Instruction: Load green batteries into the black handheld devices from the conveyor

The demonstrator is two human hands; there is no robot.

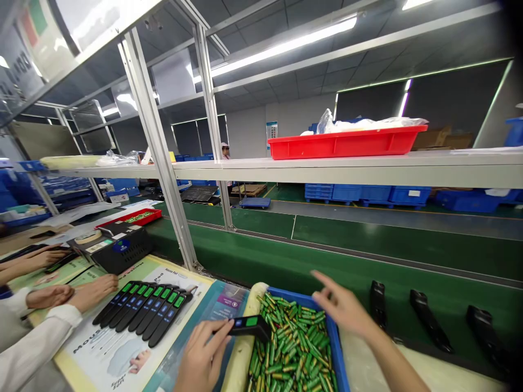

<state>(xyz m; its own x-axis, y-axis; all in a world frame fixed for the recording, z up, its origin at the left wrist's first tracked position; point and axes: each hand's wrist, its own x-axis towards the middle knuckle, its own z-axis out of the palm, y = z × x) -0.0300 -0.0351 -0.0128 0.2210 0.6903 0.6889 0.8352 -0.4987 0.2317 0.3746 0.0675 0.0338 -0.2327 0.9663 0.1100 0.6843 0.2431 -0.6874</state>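
Holding one device (248, 326), left hand (204, 351) (three others (429, 320) on belt (261, 261)).

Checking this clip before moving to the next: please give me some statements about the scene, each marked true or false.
1. The wearer's left hand holds a black device. True.
2. The tray on the shelf is yellow. False: the shelf bears a red tray.
3. The cylinders in the blue bin are green and gold. True.
4. Both hands hold devices. False: the right hand is stretched out with nothing visible in it.
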